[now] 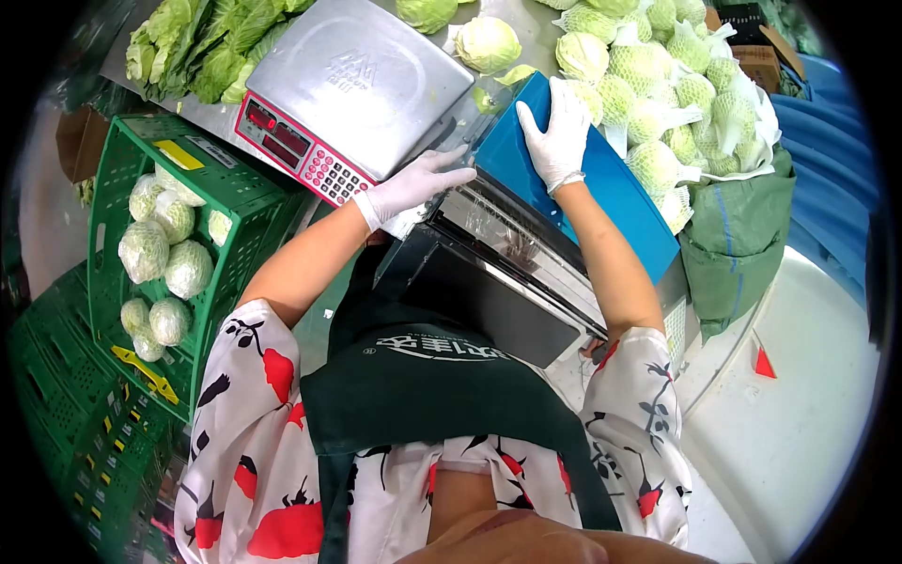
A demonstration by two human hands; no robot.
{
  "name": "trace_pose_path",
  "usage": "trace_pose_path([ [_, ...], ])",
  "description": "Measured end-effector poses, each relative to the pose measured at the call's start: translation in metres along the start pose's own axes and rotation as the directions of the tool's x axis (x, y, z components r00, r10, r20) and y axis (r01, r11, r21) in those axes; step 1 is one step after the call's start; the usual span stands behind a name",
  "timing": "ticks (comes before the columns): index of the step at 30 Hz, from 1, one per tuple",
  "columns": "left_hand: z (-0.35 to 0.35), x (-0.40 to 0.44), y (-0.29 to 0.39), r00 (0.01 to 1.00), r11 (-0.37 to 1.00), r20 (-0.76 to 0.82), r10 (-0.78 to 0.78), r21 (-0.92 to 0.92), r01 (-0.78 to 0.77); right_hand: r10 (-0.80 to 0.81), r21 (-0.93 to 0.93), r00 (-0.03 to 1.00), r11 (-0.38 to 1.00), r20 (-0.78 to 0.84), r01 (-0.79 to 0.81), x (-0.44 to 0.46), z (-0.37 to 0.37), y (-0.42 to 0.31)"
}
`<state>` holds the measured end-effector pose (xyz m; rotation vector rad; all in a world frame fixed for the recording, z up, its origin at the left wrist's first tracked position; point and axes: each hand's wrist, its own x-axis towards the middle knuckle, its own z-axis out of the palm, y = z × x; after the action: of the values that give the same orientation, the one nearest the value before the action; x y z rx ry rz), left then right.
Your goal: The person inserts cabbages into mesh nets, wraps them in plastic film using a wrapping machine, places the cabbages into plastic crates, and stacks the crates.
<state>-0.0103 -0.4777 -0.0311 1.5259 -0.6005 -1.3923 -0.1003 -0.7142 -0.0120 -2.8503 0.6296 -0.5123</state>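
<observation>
Both my hands wear white gloves. My right hand [561, 136] lies with fingers stretched out on a blue panel [625, 207] that slopes along the far side of a machine. My left hand [418, 188] is open too, its fingers reaching over the machine's left end beside a digital scale [362, 80]. I cannot tell whether those fingertips touch the machine. Between my forearms the machine shows a shiny, clear-looking roll or strip [512, 230] and a black plate [484, 305] nearer my apron. Neither hand holds anything.
Net-wrapped cabbages [648, 113] are heaped at the right, above a green sack [738, 235]. A bare cabbage [489, 44] sits behind the scale, loose leaves [207, 47] at back left. A green crate [202, 164] at left holds several wrapped cabbages [146, 249].
</observation>
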Motion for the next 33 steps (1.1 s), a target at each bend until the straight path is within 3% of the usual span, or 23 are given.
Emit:
trace_pose_path([
  [4, 0.0, -0.005, 0.01, 0.998, 0.996, 0.012, -0.067, -0.055, 0.068, 0.013, 0.011, 1.0, 1.0, 0.009, -0.013, 0.0, -0.003, 0.0],
  [9, -0.009, 0.0, -0.016, 0.992, 0.923, 0.073, -0.105, -0.365, 0.124, 0.007, 0.044, 0.997, 0.999, 0.073, -0.01, -0.003, -0.003, 0.003],
  [14, -0.004, -0.024, -0.001, 0.994, 0.973, -0.027, -0.11, -0.209, 0.102, -0.053, 0.026, 0.905, 0.999, 0.421, 0.047, -0.009, -0.035, -0.029],
  [20, -0.001, -0.007, -0.02, 0.997, 0.981, -0.062, -0.037, -0.19, 0.024, -0.054, -0.112, 0.809, 0.983, 0.585, 0.147, -0.001, -0.052, -0.053],
  [26, -0.005, -0.004, -0.014, 0.992, 0.962, -0.022, -0.124, -0.247, 0.115, -0.043, -0.177, 0.764, 0.963, 0.644, 0.204, 0.004, -0.061, -0.072],
  [33, -0.004, 0.006, -0.028, 0.992, 0.954, -0.068, -0.106, -0.287, 0.083, -0.2, -0.101, 0.709, 0.928, 0.677, 0.359, -0.003, -0.066, -0.077],
])
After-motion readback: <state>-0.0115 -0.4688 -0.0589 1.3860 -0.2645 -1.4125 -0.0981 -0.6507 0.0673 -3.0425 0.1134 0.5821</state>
